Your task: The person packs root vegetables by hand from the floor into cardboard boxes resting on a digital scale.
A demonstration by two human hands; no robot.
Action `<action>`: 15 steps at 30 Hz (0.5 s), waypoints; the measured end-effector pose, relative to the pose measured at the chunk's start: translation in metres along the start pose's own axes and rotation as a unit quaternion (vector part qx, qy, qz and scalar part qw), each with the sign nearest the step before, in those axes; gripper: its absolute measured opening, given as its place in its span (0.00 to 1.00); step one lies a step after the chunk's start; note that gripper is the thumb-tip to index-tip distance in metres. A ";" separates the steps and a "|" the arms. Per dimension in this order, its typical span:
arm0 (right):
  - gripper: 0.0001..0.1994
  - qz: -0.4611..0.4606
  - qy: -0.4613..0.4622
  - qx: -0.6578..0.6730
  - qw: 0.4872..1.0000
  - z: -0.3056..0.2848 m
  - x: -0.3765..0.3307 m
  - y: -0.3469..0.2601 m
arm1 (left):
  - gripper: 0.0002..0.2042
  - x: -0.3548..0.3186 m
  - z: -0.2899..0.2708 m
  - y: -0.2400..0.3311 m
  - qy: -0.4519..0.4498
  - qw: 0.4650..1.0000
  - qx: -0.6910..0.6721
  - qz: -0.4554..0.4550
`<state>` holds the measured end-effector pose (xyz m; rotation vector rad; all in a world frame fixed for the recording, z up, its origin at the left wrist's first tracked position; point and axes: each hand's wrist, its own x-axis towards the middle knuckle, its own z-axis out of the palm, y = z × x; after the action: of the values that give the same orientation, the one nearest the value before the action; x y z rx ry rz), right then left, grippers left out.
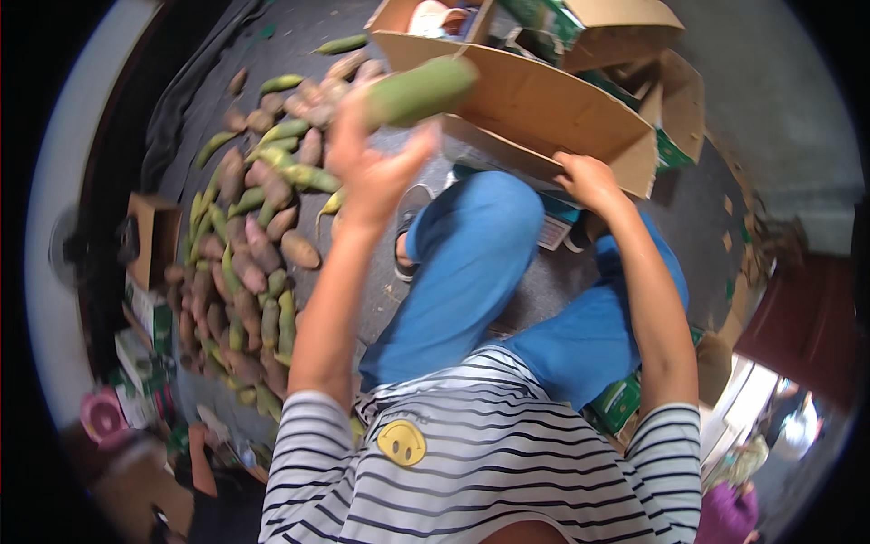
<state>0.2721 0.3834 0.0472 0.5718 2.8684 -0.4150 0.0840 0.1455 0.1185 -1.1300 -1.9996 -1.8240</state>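
A thick, long green gourd (421,91), smeared by motion, is held up by my left hand (370,172) at the near side of a cardboard box (553,104). The fingers lie along its left end, and the thumb sticks out below. My right hand (587,179) grips the box's near edge, toward its right end. Under that edge, beside my knees, part of a teal device with a pale panel (555,234) shows. To the left, a large heap of brown and pinkish elongated vegetables (258,243) lies mixed with curved yellow-green ones (308,177).
More cardboard boxes (625,32) stand beyond the long box. A small open box (152,238) and green-and-white cartons (143,363) line the left side. Another person's arm (201,461) shows at lower left, and a person in purple (728,512) at lower right.
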 end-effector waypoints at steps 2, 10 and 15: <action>0.12 0.000 -0.025 0.023 0.999 0.001 -0.001 0.000 | 0.24 0.018 0.050 0.012 -0.020 0.996 0.048 0.078; 0.09 -0.049 0.005 0.057 0.997 0.006 -0.003 0.005 | 0.22 -0.005 0.111 0.021 -0.324 0.909 0.260 0.045; 0.12 -0.079 -0.002 0.106 0.991 0.002 -0.003 0.005 | 0.16 -0.067 0.018 -0.022 -0.160 0.982 0.101 -0.025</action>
<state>0.2774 0.3860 0.0448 0.3752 2.8964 -0.7531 0.1213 0.1369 0.0564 -1.3926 -2.3447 -1.4924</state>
